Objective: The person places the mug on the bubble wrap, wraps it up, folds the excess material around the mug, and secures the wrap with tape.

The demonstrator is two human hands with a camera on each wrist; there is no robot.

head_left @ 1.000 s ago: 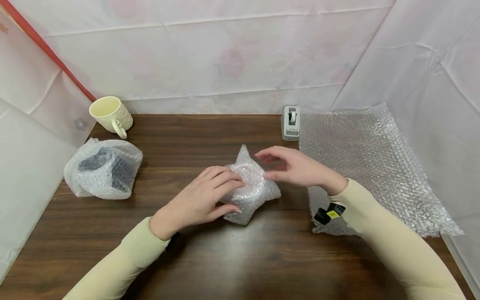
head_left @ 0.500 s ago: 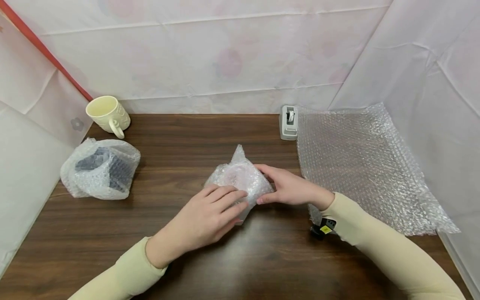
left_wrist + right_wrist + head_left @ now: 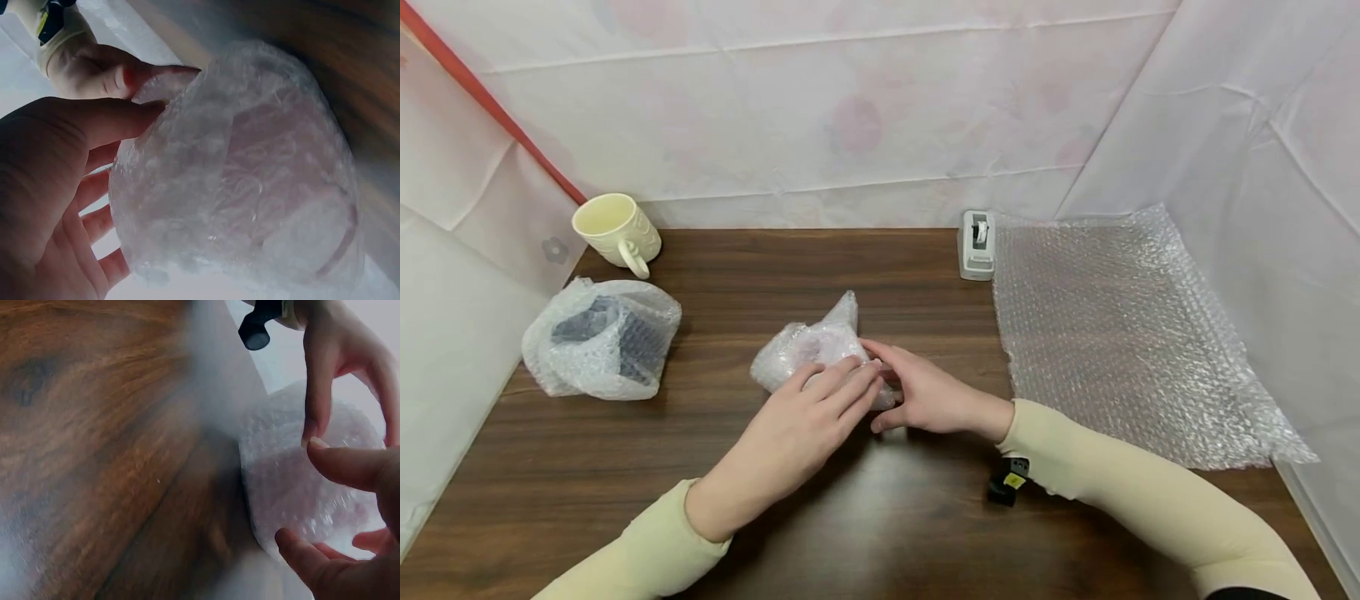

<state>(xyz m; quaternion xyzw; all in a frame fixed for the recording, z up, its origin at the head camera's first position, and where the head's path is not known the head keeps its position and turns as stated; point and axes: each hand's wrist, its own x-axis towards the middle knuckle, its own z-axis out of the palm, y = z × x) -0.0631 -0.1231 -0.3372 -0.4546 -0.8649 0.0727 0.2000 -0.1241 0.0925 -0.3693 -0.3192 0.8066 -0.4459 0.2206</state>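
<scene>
A bundle of clear bubble wrap [image 3: 801,342] with something pinkish inside lies on the dark wooden table, mid-view in the head view. The left hand [image 3: 805,425] reaches over its near side. In the left wrist view the left thumb and fingers curve round one end of the wrapped bundle [image 3: 250,169]. At the bundle's right end the right hand [image 3: 928,396] holds it, thumb on the near side and fingers behind. The right wrist view has both thumbs close together over the crinkled wrap [image 3: 281,487]. The wrapped item's kind is hidden by the layers.
A second wrapped bundle [image 3: 602,337] with something dark inside sits at the left, below a cream mug [image 3: 617,233]. A tape dispenser [image 3: 977,246] stands at the back, touching a flat sheet of bubble wrap [image 3: 1120,333] on the right. Fabric walls [image 3: 850,108] border the table.
The bundle has turned and shifted left, its pointed wrap corner going with it. The right hand has come from above the bundle, left and nearer, onto its right end; the left hand stays against it.
</scene>
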